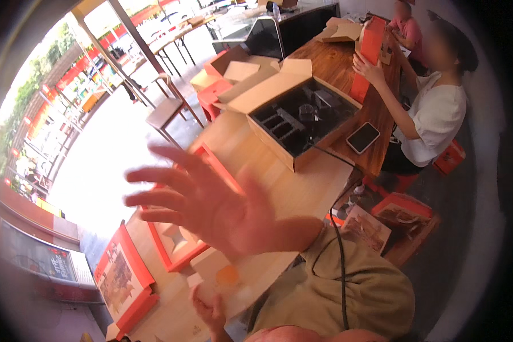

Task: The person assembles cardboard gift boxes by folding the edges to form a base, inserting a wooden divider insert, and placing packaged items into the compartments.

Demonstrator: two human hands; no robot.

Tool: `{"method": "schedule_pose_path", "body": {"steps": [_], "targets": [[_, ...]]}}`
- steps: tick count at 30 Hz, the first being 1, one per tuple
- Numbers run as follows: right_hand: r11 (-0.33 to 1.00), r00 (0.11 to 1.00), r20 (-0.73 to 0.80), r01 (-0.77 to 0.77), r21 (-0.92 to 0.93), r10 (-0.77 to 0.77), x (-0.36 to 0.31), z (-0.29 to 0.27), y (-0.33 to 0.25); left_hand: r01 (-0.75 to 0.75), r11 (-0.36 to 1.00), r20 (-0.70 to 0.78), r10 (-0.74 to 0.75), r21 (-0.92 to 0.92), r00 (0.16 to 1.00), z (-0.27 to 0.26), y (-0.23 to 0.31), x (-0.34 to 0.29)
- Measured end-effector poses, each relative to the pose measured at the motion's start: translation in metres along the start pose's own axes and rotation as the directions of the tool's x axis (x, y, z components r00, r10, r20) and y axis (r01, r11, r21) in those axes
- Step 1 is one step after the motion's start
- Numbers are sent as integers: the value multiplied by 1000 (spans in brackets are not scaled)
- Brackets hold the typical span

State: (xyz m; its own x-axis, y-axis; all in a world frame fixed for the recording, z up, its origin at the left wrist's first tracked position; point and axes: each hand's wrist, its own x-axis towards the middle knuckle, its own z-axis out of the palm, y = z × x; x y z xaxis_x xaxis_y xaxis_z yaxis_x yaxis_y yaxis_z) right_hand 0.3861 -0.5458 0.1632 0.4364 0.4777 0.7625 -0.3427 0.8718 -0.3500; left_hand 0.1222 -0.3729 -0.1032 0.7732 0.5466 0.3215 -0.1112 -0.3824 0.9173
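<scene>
The wooden table (293, 196) carries the red-rimmed open box (182, 262), which is partly hidden behind the raised right hand (222, 211); probably light, stiff card, easily dented, best held by opposite side walls. That hand, blurred, points leftward, fingers spread and apparently bare. The left hand (211, 310) curls low near a small pale carton (211, 263); whether it grips anything, I cannot tell

Tan cardbd pc (208, 262) nr open red box (183, 261) on tbl (279, 196).
</scene>
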Motion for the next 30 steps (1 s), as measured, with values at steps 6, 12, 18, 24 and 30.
{"method": "schedule_pose_path", "body": {"steps": [6, 12, 18, 24, 30], "targets": [[510, 999, 34, 41, -859, -22, -22, -43, 67, -370, 910, -307, 303, -187, 902, 32, 106, 93], [285, 995, 95, 91, -954, 0, -20, -56, 88, -524, 838, -175, 545, 152, 820, 53, 127, 191], [159, 962, -105, -148, -976, 253, 20, -39, 19, -515, 808, -60, 552, 288, 832, 82, 120, 226], [334, 993, -19, -57, -941, 117, 1, -73, 51, -489, 833, -88, 525, 259, 847, 57, 104, 225], [579, 974, 36, -102, -809, 223, -4, -96, 80, -469, 831, -112, 519, 297, 848, 43, 92, 227]]}}
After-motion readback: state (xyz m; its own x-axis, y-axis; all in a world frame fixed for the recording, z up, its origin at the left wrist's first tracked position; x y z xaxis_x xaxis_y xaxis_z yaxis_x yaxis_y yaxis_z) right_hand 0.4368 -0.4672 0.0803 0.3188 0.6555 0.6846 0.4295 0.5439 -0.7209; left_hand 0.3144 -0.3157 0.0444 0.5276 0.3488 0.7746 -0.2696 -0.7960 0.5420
